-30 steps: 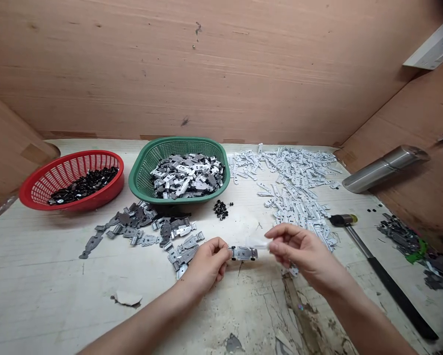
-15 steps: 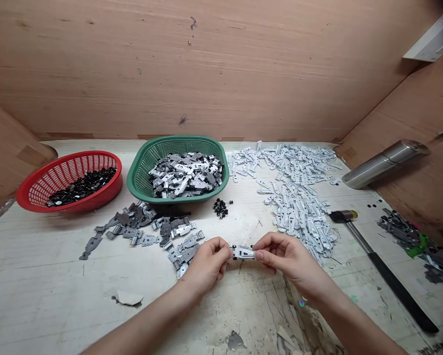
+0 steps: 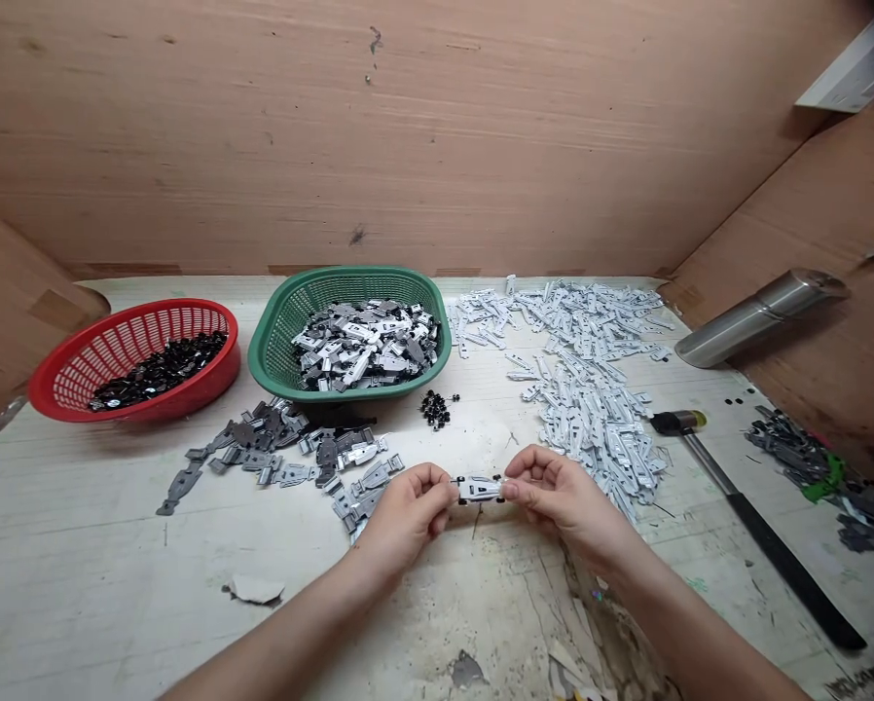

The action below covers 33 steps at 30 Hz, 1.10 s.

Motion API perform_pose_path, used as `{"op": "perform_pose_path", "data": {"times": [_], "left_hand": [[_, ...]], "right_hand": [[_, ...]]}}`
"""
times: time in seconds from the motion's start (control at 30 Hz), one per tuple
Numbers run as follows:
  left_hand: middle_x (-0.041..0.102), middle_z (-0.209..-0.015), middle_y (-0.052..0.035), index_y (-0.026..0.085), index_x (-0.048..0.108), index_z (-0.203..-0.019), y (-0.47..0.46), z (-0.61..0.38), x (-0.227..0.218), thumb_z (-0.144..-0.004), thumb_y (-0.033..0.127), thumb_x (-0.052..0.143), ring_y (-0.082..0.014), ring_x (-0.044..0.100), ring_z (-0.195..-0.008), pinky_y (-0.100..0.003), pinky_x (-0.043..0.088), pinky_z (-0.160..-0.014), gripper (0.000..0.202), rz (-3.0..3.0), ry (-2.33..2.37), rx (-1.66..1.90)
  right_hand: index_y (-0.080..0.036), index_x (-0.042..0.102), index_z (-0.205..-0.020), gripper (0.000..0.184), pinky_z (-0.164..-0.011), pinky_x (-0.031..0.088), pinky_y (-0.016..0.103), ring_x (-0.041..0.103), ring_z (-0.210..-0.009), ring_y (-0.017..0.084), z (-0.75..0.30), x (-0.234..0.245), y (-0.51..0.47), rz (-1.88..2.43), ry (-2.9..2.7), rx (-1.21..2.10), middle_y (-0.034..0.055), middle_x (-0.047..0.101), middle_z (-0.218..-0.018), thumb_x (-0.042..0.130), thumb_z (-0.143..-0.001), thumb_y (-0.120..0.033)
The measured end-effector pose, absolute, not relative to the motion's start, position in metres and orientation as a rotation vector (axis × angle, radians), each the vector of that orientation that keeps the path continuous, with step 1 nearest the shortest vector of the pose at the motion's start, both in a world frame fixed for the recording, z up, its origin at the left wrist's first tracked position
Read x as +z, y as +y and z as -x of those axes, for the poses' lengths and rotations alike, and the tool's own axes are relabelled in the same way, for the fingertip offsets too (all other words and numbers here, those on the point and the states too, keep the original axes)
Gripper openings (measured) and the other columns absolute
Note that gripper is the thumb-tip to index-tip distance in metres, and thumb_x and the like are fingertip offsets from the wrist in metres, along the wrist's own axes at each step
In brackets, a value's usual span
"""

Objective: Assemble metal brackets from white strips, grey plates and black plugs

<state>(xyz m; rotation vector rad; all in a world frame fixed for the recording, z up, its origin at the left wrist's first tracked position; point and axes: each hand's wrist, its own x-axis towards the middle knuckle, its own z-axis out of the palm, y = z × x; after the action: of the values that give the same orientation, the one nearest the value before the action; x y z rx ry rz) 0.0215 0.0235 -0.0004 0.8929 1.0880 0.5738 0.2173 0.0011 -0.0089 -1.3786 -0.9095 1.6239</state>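
Note:
A small white toy race car [image 3: 480, 489] with black wheels is held level just above the table, between my two hands. My left hand [image 3: 418, 501] pinches its left end between thumb and fingers. At the other end, my right hand [image 3: 554, 490] grips it the same way, thumb in front. Grey toy car bases [image 3: 364, 492] lie close to the left hand. Behind the right hand spreads a pile of white car body pieces [image 3: 594, 424]. A little heap of small black wheels [image 3: 435, 409] sits beyond the car.
A red basket [image 3: 50, 375] holds black parts; a green basket [image 3: 262, 355] contains many car pieces. To the right lie a mallet [image 3: 758, 535], a metal cylinder [image 3: 762, 319] and dark and green scraps [image 3: 823, 477]. Cardboard walls [image 3: 408, 146] enclose the table.
The toy car has been turned in my fingers, so its body side with markings now faces up. My right hand's fingers have shifted slightly; both hands stay in nearly the same place.

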Motion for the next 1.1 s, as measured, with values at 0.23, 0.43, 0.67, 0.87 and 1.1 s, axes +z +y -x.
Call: {"op": "perform_pose_path", "data": {"times": [0.23, 0.43, 0.67, 0.87, 1.1], "left_hand": [[0.041, -0.046, 0.0084, 0.018, 0.046, -0.069, 0.023, -0.021, -0.003, -0.077, 0.026, 0.055, -0.0054, 0.031, -0.043, -0.018, 0.022, -0.045, 0.014, -0.930, 1.011, 0.610], [0.047, -0.057, 0.0063, 0.016, 0.054, -0.085, 0.021, -0.022, -0.004, -0.072, 0.039, 0.066, -0.0072, 0.039, -0.049, -0.019, 0.028, -0.047, 0.029, -1.026, 0.857, 0.511], [0.045, -0.057, 0.0062, 0.016, 0.055, -0.078, 0.020, -0.023, 0.003, -0.074, 0.042, 0.063, -0.0071, 0.039, -0.048, -0.019, 0.025, -0.045, 0.028, -1.102, 0.920, 0.544], [0.042, -0.056, 0.0070, 0.016, 0.054, -0.083, 0.021, -0.022, 0.002, -0.075, 0.045, 0.061, -0.0070, 0.037, -0.048, -0.018, 0.023, -0.044, 0.031, -1.111, 0.911, 0.480], [0.043, -0.057, 0.0066, 0.016, 0.056, -0.085, 0.017, -0.026, 0.001, -0.074, 0.046, 0.062, -0.0074, 0.040, -0.050, -0.018, 0.026, -0.046, 0.032, -1.063, 0.902, 0.474]], "right_hand": [[-0.014, 0.056, -0.074, 0.031, -0.040, 0.031, 0.017, 0.048, -0.047, 0.006, -0.217, -0.011, -0.004, 1.310, -1.079, 1.787, 0.0019, 0.062, -0.064, 0.067, -0.074, -0.042], [-0.015, 0.050, -0.076, 0.029, -0.049, 0.035, 0.019, 0.046, -0.052, 0.007, -0.205, -0.009, -0.015, 1.282, -1.263, 1.654, -0.0017, 0.055, -0.062, 0.059, -0.082, -0.043], [-0.017, 0.050, -0.078, 0.028, -0.047, 0.033, 0.019, 0.046, -0.052, 0.008, -0.205, -0.010, -0.012, 1.261, -1.312, 1.659, -0.0031, 0.051, -0.061, 0.056, -0.084, -0.044], [-0.015, 0.053, -0.079, 0.029, -0.046, 0.033, 0.018, 0.044, -0.047, 0.006, -0.204, -0.003, -0.006, 1.223, -1.226, 1.708, -0.0046, 0.050, -0.057, 0.058, -0.082, -0.044], [-0.017, 0.050, -0.075, 0.028, -0.047, 0.034, 0.020, 0.044, -0.049, 0.008, -0.198, -0.006, -0.014, 1.277, -1.294, 1.538, -0.0044, 0.045, -0.062, 0.053, -0.085, -0.043]]}}
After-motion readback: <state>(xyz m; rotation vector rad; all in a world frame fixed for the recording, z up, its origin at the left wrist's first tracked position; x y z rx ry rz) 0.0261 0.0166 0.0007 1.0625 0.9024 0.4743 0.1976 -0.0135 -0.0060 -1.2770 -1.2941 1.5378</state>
